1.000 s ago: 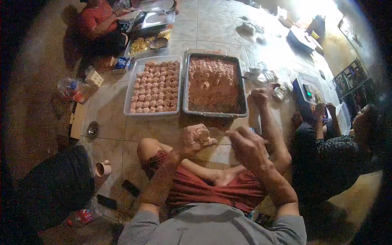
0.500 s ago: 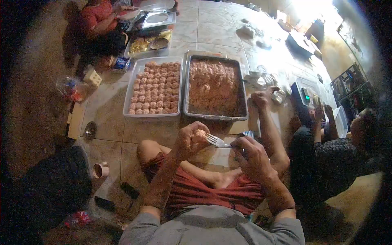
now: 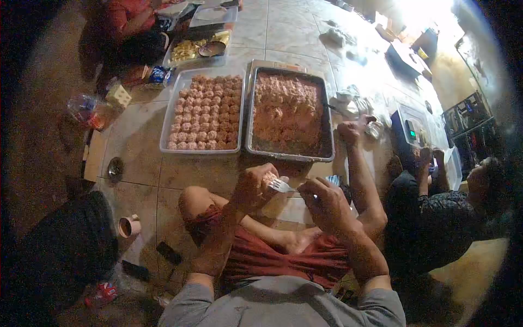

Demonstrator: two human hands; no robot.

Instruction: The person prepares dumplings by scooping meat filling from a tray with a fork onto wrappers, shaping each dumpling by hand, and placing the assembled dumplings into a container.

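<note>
A lump of pinkish minced mixture (image 3: 268, 178) sits in my left hand (image 3: 253, 187), whose fingers curl round it. My right hand (image 3: 324, 199) grips a fork (image 3: 280, 186) by its handle, with the tines against the lump. Beyond my hands is a dark-rimmed tray (image 3: 290, 156) of the same pinkish mixture. To its left, a clear plastic container (image 3: 200, 151) holds rows of rolled balls (image 3: 207, 114).
A person in red (image 3: 131, 22) sits at the far left, near a container of yellow pieces (image 3: 188, 50). Another person (image 3: 447, 212) is at the right beside a scale (image 3: 412, 131). A mug (image 3: 129, 225) and phones lie on the left.
The fork was blurred a second ago; now its tines rest at the lump in my left hand. The camera view has shifted slightly.
</note>
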